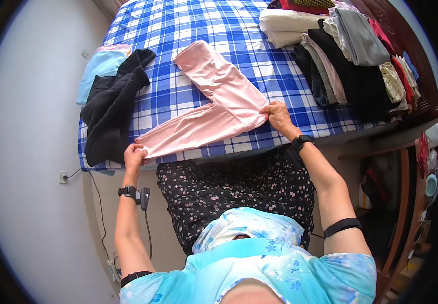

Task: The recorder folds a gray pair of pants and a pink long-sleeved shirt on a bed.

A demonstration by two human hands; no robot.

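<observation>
A pair of pink pants (219, 98) lies spread in a bent shape on a bed with a blue and white plaid sheet (165, 22). One leg points up and to the left, the other down and to the left. My left hand (135, 155) pinches the end of the lower leg at the bed's near edge. At the right corner of the pink cloth, my right hand (278, 116) grips the fabric between thumb and fingers. Left of the pants lies a crumpled black garment (114, 110), apart from them.
Folded light blue cloth (101, 68) lies at the bed's left side. Several folded garments (363, 38) are piled at the right, beside a rolled white cloth (291, 22). A wall outlet (63, 177) with a plugged cord is at the left, and a cable hangs from my left wrist device.
</observation>
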